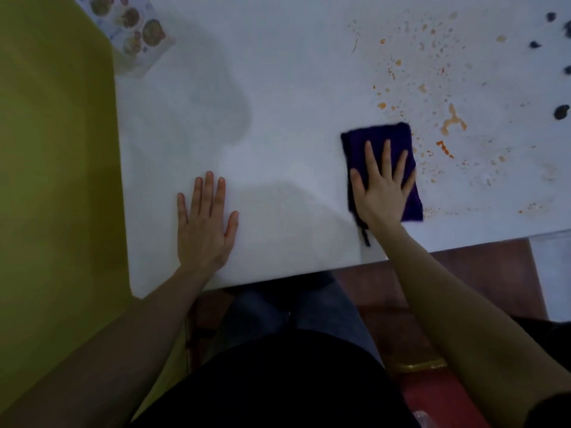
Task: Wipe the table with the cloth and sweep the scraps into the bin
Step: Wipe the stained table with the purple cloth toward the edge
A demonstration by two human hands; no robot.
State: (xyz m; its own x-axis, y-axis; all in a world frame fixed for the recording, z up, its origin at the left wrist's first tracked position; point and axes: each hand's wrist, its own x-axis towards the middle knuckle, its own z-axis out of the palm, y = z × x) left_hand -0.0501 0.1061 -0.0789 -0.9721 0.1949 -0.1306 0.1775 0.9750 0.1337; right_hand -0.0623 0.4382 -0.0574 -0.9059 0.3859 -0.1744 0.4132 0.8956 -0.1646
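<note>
left hand (205, 223) flat on the table (278, 88), fingers straight, holding nothing, left of the cloth (381, 140) | right hand (381, 183) pressing flat on cloth | orange spots (452, 122) and dark scraps (560, 112) right of cloth, not cleaned yet | no bin seen

Both arms reach forward — left hand (205, 225) flat, fingers (209, 189) together, right hand (381, 186) flat, fingers spread.

- We see bare counter (278, 88) between both hands, open to the far edge.
- Far left, a printed card stand (136, 35) blocks us.
- Far right, dark scraps (560, 112) dot our path.
</note>
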